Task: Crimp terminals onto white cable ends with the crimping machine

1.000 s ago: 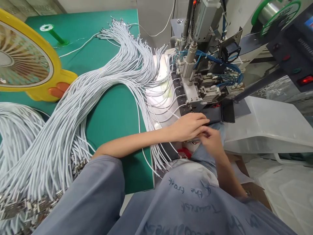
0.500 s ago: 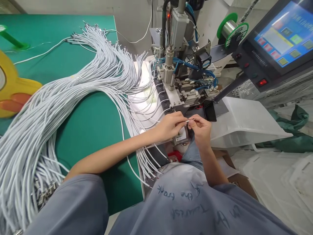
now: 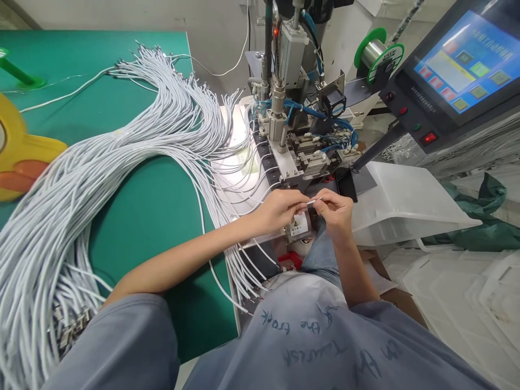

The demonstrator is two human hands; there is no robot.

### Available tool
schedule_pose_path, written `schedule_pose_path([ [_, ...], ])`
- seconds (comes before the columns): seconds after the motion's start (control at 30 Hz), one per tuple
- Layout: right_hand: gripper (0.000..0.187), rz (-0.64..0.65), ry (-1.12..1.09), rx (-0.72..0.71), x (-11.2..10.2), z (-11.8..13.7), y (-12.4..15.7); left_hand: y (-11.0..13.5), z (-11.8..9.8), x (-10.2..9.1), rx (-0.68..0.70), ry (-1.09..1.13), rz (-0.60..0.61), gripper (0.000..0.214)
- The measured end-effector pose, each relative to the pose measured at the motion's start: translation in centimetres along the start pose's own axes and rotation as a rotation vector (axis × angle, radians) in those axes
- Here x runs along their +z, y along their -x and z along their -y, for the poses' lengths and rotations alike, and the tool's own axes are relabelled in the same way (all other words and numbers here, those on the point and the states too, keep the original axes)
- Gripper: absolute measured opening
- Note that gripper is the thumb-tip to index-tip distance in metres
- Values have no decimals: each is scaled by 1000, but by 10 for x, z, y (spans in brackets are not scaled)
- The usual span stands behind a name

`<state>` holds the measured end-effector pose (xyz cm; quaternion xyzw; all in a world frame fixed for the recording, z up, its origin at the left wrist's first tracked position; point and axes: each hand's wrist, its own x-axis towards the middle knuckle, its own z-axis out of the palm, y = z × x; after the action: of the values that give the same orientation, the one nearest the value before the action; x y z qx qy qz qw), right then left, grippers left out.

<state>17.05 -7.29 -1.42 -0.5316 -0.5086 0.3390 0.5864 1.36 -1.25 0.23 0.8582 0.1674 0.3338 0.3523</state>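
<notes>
My left hand (image 3: 280, 208) and my right hand (image 3: 335, 212) meet in front of a small machine (image 3: 296, 146), fingertips almost touching. Both pinch the end of one thin white cable (image 3: 312, 201), whose metal tip shows between the thumbs. A large bundle of white cables (image 3: 122, 162) sweeps across the green mat (image 3: 154, 211) from the left, its ends fanning out toward the machine's black fixture row (image 3: 270, 162). Several cable ends lie in that row.
A touch-screen control box (image 3: 459, 65) with a lit red switch stands at the right. A green spool of wire (image 3: 377, 51) sits behind the machine. A clear plastic tray (image 3: 406, 200) lies right of my hands. A yellow fan (image 3: 20, 157) rests at the left edge.
My hands have lifted off the machine's front plate and now pinch one cable end between them. The view has swung right, bringing the screen in and pushing the fan out.
</notes>
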Motion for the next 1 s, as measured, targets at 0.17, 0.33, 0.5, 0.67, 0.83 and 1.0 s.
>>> schedule_pose_path([
  [0.17, 23, -147, -26, 8, 16, -5, 11, 0, -5, 0, -40, -29, -41, 20],
  [0.33, 17, -30, -17, -50, 6, 5, 4, -2, -6, -6, 1, -49, 19, 22],
  [0.5, 14, -15, 57, -70, -1, 10, 0, -3, -7, -7, -1, -38, 9, 20],
  [0.67, 16, -196, 27, -56, 18, 4, 14, 0, -9, -1, -35, -1, -74, 16],
  [0.83, 20, -189, 268, -115, 14, 9, 13, 0, -4, -4, 20, -152, -29, 22],
  [1.0, 25, 68, 351, -187, -2, 12, 1, -3, 3, -12, 88, -391, 94, 27],
])
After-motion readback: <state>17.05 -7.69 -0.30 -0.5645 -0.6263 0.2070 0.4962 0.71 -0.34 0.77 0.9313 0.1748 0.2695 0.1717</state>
